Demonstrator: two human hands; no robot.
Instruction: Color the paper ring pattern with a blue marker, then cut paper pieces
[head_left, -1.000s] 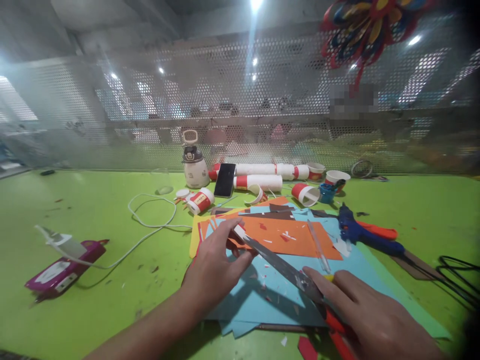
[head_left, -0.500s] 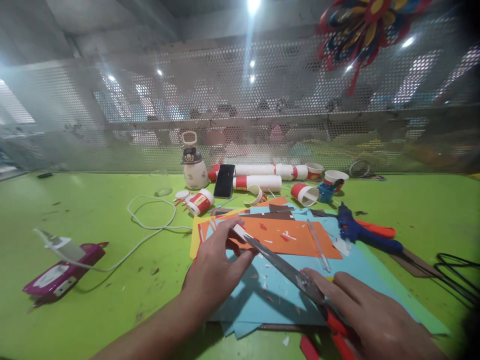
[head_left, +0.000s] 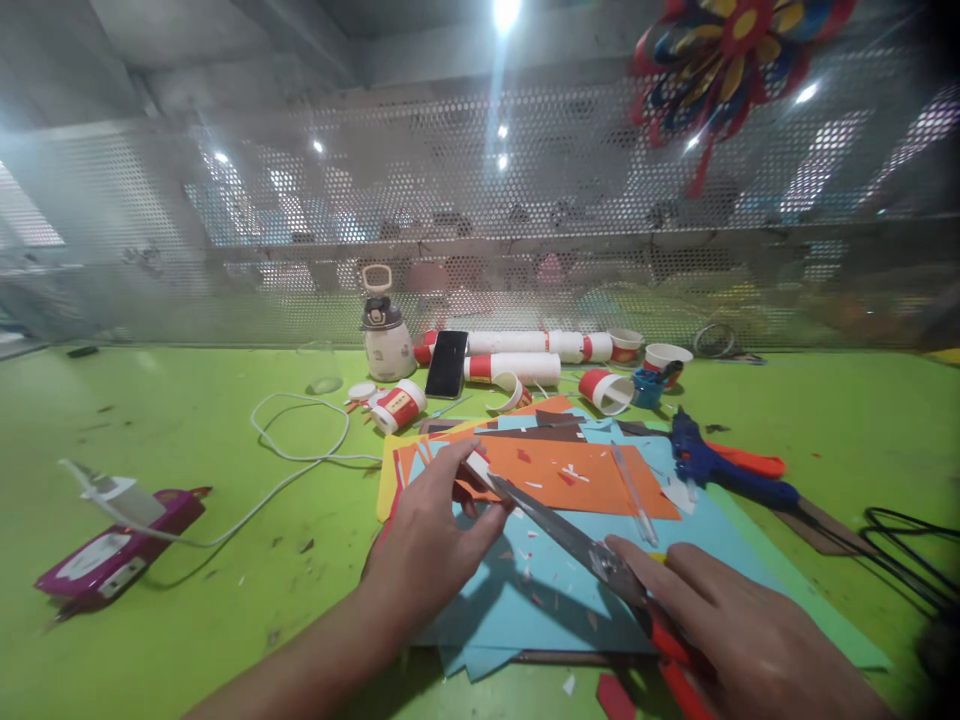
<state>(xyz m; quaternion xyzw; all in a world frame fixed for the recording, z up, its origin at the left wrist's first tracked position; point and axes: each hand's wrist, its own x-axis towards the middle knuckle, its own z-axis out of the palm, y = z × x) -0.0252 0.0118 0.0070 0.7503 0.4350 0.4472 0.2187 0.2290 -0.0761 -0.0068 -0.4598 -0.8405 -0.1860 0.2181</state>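
A small white piece (head_left: 478, 468) is pinched between the thumb and fingers of my left hand (head_left: 435, 530), above the stacked paper. My right hand (head_left: 750, 620) is closed around the red handles of the scissors (head_left: 574, 540). Their blades point up and left, and the tips touch or overlap the white piece. Beneath both hands lie a light blue sheet (head_left: 555, 620) and an orange sheet (head_left: 615, 480), scattered with small red and white scraps.
A blue glue gun (head_left: 727, 470) lies right of the paper. Behind are a phone (head_left: 447, 364), a bottle (head_left: 388, 340), paper-cup tubes (head_left: 517, 368) and a tipped cup (head_left: 606, 390). On the left, a white cable (head_left: 277, 490) runs from a purple power strip (head_left: 124, 550).
The view has shifted slightly, moving the table objects a little to the left in the picture. Both hands keep nearly the same pose, with the scissor tips still at the white piece.
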